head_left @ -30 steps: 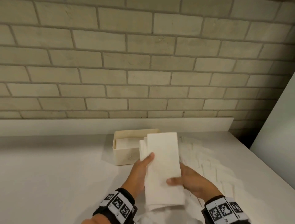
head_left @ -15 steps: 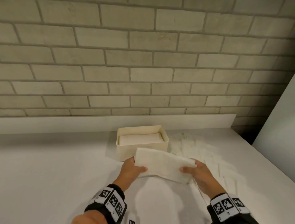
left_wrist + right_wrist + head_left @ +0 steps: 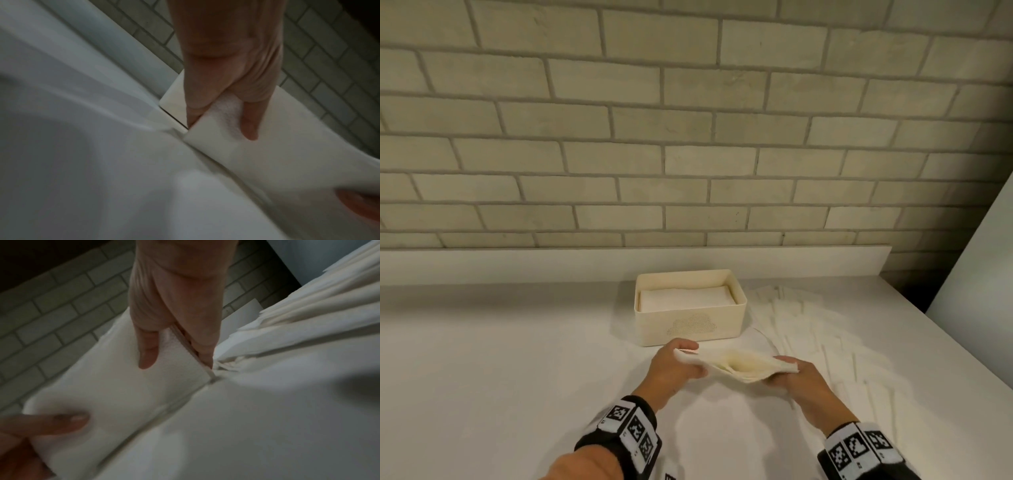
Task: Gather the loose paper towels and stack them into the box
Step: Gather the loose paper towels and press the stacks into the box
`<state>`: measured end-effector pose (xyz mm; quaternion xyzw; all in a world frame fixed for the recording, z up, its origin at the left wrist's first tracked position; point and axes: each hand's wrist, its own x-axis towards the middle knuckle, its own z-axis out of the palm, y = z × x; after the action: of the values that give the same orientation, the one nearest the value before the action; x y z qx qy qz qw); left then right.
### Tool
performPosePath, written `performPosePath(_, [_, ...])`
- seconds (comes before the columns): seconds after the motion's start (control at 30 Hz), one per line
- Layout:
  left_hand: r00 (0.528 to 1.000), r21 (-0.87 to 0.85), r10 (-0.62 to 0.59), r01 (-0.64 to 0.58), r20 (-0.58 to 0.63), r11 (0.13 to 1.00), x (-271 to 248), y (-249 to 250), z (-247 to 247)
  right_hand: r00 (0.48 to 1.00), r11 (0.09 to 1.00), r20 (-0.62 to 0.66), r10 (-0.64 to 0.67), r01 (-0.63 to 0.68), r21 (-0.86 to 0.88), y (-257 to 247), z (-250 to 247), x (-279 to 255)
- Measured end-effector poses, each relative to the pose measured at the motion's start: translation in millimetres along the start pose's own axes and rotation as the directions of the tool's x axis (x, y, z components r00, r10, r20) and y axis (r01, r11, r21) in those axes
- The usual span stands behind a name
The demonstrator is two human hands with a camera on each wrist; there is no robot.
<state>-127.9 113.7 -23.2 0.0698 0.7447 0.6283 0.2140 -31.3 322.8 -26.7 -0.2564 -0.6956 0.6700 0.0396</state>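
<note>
A small stack of folded paper towels point(image 3: 736, 368) hangs between the two hands, just in front of the box point(image 3: 690, 320) and above the table point(image 3: 500, 359). The left hand point(image 3: 676, 365) pinches the stack's left end, thumb on top and fingers underneath; in the left wrist view the thumb and a finger point(image 3: 249, 123) clamp the white end of the stack point(image 3: 226, 129) from either side. The right hand point(image 3: 796, 377) pinches the right end in the same way, and in the right wrist view its thumb point(image 3: 147, 353) lies on the top sheet while the fingers press the stack's edge point(image 3: 185, 344) from below. The middle of the stack sags and its layers fan apart slightly, so that the cream inner folds show from above.

The box stands toward the far edge of the table, close to the low white ledge point(image 3: 619, 267) under the brick wall point(image 3: 688, 137). It is cream, open at the top, and already holds a flat pile of towels point(image 3: 686, 298) lying level inside. To the right of the box and the right hand, loose towels point(image 3: 825, 335) lie spread in overlapping rows along the table toward its right edge. Both wrists wear black bands with square printed markers point(image 3: 631, 430).
</note>
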Motion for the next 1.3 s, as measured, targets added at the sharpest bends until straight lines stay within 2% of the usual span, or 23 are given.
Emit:
performPosePath(0.07, [0.999, -0.041, 0.023, -0.025, -0.039, 0.999, 2, 5, 2, 0.999, 1.0, -0.046, -0.017, 0.017, 0.009, -5, 3, 3])
performPosePath(0.13, [0.998, -0.116, 0.043, -0.048, -0.044, 0.992, 2, 10, -1, 0.997, 0.995, -0.076, -0.025, 0.032, 0.091, -10, -1, 6])
performPosePath(0.2, [0.996, -0.103, 0.046, -0.053, -0.073, 0.993, 5, 8, -6, 0.996, 0.992, -0.085, -0.014, 0.025, 0.126, -11, -6, 7])
performPosePath(0.3, [0.992, -0.023, -0.057, 0.055, -0.11, 0.998, 10, -3, -8, 0.997, 0.999, -0.059, 0.045, -0.045, 0.005, 1, -5, 10])
performPosePath(0.4, [0.99, 0.019, -0.07, 0.073, -0.122, 0.997, 14, -4, -5, 0.995, 0.996, -0.054, 0.078, -0.079, -0.029, 3, -1, 17])
performPosePath(0.5, [0.998, 0.009, -0.047, 0.047, -0.046, 0.999, 16, 8, -7, 0.997, 0.993, -0.044, 0.062, -0.057, 0.099, -7, -7, 18])
performPosePath(0.6, [0.998, -0.032, -0.026, 0.028, 0.062, 0.999, 15, 9, -12, 0.998, 0.977, 0.029, 0.063, -0.067, 0.204, -13, -17, 16])
performPosePath(0.7, [0.988, -0.01, -0.084, 0.086, 0.127, 0.996, 14, 0, -13, 0.992, 0.979, 0.057, 0.111, -0.119, 0.163, -4, -20, 18])
performPosePath(0.8, [0.987, 0.0, -0.12, 0.121, 0.109, 0.993, 18, -2, -12, 0.992, 0.981, 0.062, 0.112, -0.12, 0.15, -1, -19, 18])
performPosePath(0.93, [0.993, -0.057, -0.082, 0.087, 0.088, 0.995, 22, 3, -12, 0.998, 0.987, 0.048, 0.034, -0.041, 0.155, -7, -18, 17])
performPosePath(1.07, [0.993, 0.029, -0.113, 0.111, 0.048, 0.993, 24, -7, -6, 0.995, 0.999, 0.098, 0.023, -0.019, -0.04, -4, -10, 10])
performPosePath(1.2, [0.995, 0.064, -0.099, 0.097, 0.027, 0.993, 26, -7, 6, 0.996, 0.997, 0.073, 0.042, -0.037, -0.068, -1, 2, 17])
performPosePath(1.3, [0.998, -0.004, -0.067, 0.067, -0.008, 0.998, 27, 0, 6, 0.999, 1.0, 0.023, 0.022, -0.021, -0.006, -10, 2, 19])
